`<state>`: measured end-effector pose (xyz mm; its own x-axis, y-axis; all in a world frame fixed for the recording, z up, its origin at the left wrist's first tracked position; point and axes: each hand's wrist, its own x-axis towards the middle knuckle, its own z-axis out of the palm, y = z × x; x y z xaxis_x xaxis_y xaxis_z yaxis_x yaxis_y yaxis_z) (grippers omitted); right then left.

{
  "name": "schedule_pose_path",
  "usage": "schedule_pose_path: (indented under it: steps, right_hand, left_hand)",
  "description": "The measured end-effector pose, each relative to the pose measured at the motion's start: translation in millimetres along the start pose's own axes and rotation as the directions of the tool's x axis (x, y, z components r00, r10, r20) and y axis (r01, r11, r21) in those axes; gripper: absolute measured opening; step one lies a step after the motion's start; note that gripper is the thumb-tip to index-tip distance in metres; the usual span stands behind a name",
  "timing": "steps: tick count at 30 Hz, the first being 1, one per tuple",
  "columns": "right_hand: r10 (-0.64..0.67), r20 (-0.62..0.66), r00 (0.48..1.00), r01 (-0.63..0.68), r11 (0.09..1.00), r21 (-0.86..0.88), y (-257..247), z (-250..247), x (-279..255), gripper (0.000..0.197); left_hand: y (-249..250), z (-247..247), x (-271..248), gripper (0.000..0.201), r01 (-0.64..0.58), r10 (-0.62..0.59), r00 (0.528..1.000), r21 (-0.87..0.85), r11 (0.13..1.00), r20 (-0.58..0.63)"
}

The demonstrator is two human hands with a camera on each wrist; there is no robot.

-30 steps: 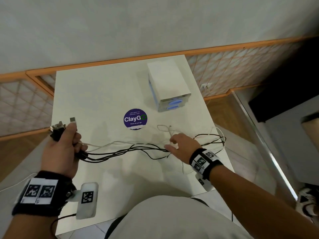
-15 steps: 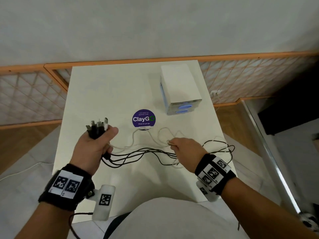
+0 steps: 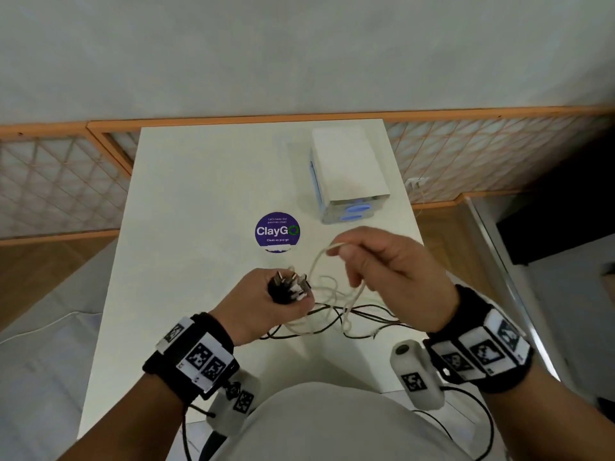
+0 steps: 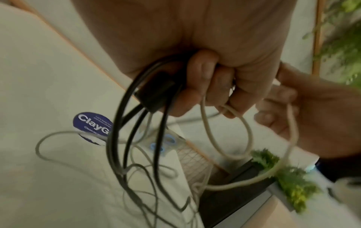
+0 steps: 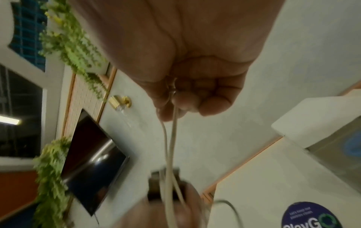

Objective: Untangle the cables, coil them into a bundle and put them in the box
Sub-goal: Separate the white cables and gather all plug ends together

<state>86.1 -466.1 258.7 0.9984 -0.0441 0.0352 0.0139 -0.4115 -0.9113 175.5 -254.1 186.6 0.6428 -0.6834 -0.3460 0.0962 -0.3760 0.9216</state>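
My left hand (image 3: 266, 306) grips a bunch of cable plugs (image 3: 290, 285), black and white, above the white table (image 3: 186, 201). Black cables (image 4: 115, 134) and white ones hang from its fist (image 4: 210, 86) down to the tabletop. My right hand (image 3: 382, 271) is raised just right of it and pinches the end of a white cable (image 3: 334, 246), which loops down towards the left hand. The right wrist view shows that white cable (image 5: 171, 138) running from my curled fingers (image 5: 187, 100). The white box (image 3: 347, 171) with blue marks stands at the table's far right.
A round purple ClayGo sticker (image 3: 277, 231) lies mid-table, left of the box. Loose black cable (image 3: 362, 324) trails on the table under my right wrist. The table's right edge (image 3: 411, 207) drops to a wooden floor. A lattice panel (image 3: 60, 184) runs behind the table.
My left hand has moved right and nearer to the middle with the plugs. My right hand has lifted off the table with the white cable end, coming close to the left hand.
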Motion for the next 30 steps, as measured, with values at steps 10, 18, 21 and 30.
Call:
schedule_pose_path:
  steps: [10,18,21,30]
  right_hand:
    - [0.06,-0.414,0.908,-0.008,0.992,0.125,22.8,-77.5,-0.1,0.021]
    - [0.113,-0.696,0.709,-0.167,0.986,-0.01,49.4,-175.0,-24.5,0.02]
    - [0.171,-0.757,0.63,-0.381,0.918,-0.11,97.1,-207.2,-35.7,0.022]
    - [0.461,-0.72,0.518,-0.838,0.442,-0.32,221.9,-226.6,-74.1,0.031]
  left_hand:
    - [-37.2,-7.5,6.1,0.032,0.135,-0.119,0.982,0.099,0.986,-0.15]
    - [-84.2,-30.9,8.7,0.029,0.304,-0.213,0.922,0.264,0.915,-0.324]
    - [-83.7,-34.1,8.1,0.027,0.332,-0.223,0.902,0.263,0.906,-0.37]
    - [-52.9,-57.5,-2.7,0.028,0.323,-0.188,0.832,0.181,0.929,-0.522]
